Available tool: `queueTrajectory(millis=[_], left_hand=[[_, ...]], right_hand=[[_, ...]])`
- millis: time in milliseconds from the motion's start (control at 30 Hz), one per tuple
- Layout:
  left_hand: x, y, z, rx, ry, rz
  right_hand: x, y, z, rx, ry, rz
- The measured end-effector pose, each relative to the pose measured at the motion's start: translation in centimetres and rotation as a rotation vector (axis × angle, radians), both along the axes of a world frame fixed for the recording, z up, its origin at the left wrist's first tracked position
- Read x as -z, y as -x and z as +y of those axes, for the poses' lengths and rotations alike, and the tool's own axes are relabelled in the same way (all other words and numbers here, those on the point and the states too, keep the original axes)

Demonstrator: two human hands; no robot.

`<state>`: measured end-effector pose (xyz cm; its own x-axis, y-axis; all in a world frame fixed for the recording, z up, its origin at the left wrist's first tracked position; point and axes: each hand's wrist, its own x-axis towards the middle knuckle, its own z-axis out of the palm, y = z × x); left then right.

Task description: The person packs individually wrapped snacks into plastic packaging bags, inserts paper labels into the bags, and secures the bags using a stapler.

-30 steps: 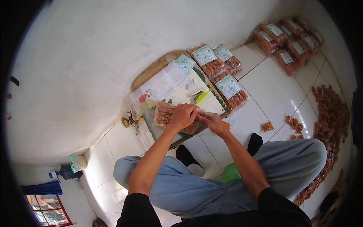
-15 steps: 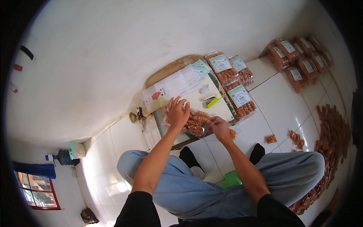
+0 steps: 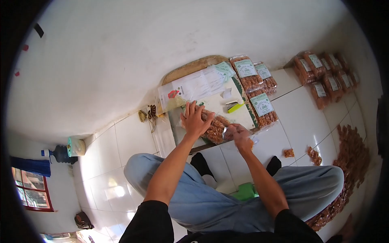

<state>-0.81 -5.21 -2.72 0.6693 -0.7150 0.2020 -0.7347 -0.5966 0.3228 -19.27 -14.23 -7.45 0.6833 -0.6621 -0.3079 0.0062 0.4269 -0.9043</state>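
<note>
A clear plastic bag of brown snacks [image 3: 215, 130] lies along the front edge of the low table [image 3: 207, 106]. My left hand [image 3: 197, 121] rests on the bag's left part with its fingers spread. At the bag's right end, my right hand [image 3: 240, 137] is closed on the loose plastic and slightly blurred. Behind the bag sit a yellow-green stapler [image 3: 235, 106] and a small white piece of paper [image 3: 227, 93]. Flat clear bags [image 3: 190, 87] and green printed labels [image 3: 224, 71] lie at the table's back.
Labelled snack packs [image 3: 261, 104] stand against the table's right side. More packs [image 3: 332, 83] are stacked by the wall. Loose snacks [image 3: 350, 158] are heaped on the floor at right, with two small clusters [image 3: 313, 155] nearer. A green object [image 3: 245, 192] lies between my legs.
The head view has shifted slightly, so the table sits further right. Both hands stay at the bag; the bag looks straighter and more tightly gathered at its right end.
</note>
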Motion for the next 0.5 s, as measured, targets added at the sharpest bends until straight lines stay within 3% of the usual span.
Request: queueTrajectory(millis=[67,267,500], left_hand=[[0.2,-0.1,-0.1,0.012,-0.001,-0.006],[0.3,-0.2,0.1,0.055,0.010,-0.037],[0.3,-0.1,0.2,0.089,0.037,-0.069]], right_hand=[[-0.8,0.1,0.1,0.090,0.152,0.039],[-1.8,-0.9,0.2,0.119,0.047,0.034],[-1.9,-1.1,0.3,0.042,0.113,0.151]])
